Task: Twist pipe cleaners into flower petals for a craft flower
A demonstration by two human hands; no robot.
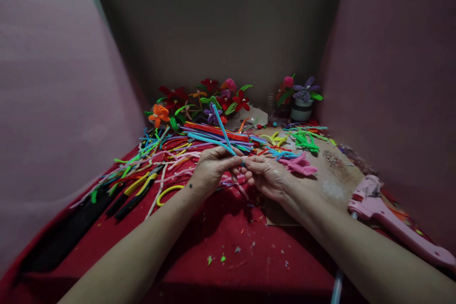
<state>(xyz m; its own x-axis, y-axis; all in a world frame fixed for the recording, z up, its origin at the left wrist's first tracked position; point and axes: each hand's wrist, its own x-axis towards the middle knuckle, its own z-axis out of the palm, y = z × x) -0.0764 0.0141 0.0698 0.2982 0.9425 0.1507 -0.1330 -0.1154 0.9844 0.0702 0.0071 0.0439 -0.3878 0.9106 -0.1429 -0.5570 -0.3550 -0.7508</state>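
Between my two hands is a light blue pipe cleaner (221,123), with fuzzy lengths rising up and to the left from my fingers. My left hand (214,167) is closed on it, thumb pressed over the fingers. My right hand (267,173) pinches at its lower end, where the fingertips of both hands meet and hide the join. Behind them lies a heap of loose pipe cleaners (217,132) in red, purple and blue. Pink bent pipe cleaner loops (301,165) lie just beyond my right hand.
Pliers (137,190) with yellow and black handles and a yellow ring handle (170,194) lie left. At right, a pink glue gun (392,213) rests by a cardboard sheet (331,178). Pipe-cleaner flowers (210,99) and a small flower pot (301,109) stand behind. Scraps dot the red cloth (210,237).
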